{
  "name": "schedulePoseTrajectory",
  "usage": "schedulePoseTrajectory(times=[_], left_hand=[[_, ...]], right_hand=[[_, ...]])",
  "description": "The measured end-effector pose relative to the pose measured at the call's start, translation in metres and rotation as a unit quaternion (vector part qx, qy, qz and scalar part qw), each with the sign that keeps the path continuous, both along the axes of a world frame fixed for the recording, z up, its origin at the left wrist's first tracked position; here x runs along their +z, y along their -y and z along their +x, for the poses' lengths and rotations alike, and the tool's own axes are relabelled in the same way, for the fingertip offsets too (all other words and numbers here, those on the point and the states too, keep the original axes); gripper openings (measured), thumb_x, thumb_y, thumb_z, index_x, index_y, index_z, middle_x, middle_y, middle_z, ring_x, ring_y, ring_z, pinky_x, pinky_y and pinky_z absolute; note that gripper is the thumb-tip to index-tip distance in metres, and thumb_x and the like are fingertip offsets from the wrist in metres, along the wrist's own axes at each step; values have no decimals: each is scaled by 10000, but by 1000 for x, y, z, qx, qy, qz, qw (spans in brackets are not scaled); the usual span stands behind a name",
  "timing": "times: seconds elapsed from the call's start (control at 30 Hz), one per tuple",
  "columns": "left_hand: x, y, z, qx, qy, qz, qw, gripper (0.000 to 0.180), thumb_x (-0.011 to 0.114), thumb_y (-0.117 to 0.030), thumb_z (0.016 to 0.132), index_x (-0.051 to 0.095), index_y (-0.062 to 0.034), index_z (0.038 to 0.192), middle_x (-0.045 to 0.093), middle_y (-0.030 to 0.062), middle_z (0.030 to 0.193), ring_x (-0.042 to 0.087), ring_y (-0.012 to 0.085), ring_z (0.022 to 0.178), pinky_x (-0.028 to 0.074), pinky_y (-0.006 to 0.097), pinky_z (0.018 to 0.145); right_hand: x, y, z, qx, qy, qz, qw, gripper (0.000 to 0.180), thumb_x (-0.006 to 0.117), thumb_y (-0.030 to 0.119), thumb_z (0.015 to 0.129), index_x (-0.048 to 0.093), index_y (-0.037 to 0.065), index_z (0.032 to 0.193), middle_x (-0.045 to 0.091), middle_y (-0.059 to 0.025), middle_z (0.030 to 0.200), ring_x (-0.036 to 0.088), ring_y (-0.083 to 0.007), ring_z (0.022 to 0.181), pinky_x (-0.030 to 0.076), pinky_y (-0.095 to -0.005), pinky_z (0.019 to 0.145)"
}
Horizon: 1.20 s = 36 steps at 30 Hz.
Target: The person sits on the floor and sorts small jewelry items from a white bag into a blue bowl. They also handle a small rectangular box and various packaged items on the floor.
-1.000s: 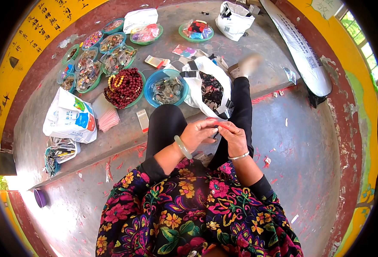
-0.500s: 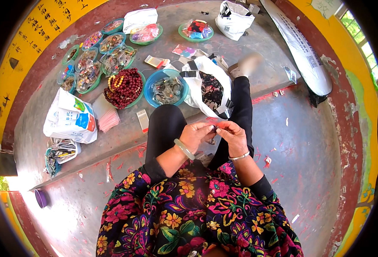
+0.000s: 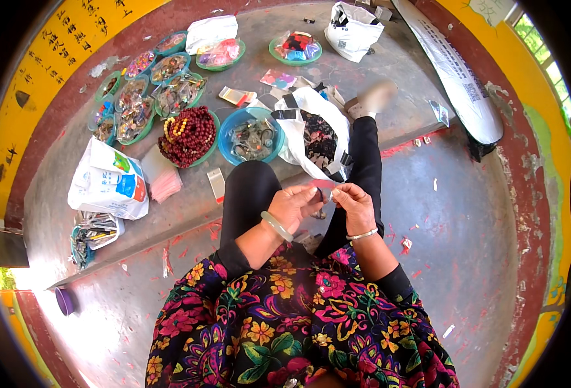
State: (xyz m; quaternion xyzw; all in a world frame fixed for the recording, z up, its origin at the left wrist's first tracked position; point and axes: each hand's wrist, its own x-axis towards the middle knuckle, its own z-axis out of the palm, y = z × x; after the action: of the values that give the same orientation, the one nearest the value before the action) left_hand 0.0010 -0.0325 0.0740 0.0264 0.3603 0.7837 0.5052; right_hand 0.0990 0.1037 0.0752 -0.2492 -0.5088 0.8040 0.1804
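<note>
My left hand (image 3: 293,205) and my right hand (image 3: 355,205) meet over my lap, both pinching a small pink strip (image 3: 324,184) between the fingertips. A pale green bangle sits on my left wrist and a thin bracelet on my right. Just beyond my hands lies an open white plastic bag (image 3: 311,136) with dark patterned items inside. My legs in black trousers stretch forward onto a raised concrete step.
On the step stand a blue bowl of clear packets (image 3: 252,137), a bowl of red beads (image 3: 188,136), several green dishes of trinkets (image 3: 137,107), a pink stack (image 3: 162,181), and white bags (image 3: 107,182) (image 3: 352,27). Red scraps litter the floor.
My hands have barely shifted; the fingers keep working the pink strip, which is now held slightly higher between both hands.
</note>
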Motion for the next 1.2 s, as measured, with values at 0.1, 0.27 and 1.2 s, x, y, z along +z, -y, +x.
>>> schedulePoseTrajectory(times=[0.1,0.27,1.2], left_hand=[[2,-3,-7,25,14,-20,999,217,508,-114,864,555,57,990,604,113,932,596,162,855,504,261,773],[2,-7,-8,15,15,10,1000,229,500,-119,870,543,53,1015,598,109,931,591,157,856,507,230,742],[-6,-13,-8,69,109,51,990,214,496,-80,864,523,71,1013,581,124,948,586,241,916,525,238,754]], right_hand=[[-2,-1,1,34,3,25,999,75,655,54,743,611,33,799,578,23,719,478,-48,627,373,-180,585],[-9,-1,2,79,27,17,996,77,653,29,746,607,-6,798,572,16,715,479,-44,642,370,-183,576],[-31,4,16,81,8,131,988,101,625,77,780,648,-22,779,618,-41,687,556,-90,661,447,-215,627]])
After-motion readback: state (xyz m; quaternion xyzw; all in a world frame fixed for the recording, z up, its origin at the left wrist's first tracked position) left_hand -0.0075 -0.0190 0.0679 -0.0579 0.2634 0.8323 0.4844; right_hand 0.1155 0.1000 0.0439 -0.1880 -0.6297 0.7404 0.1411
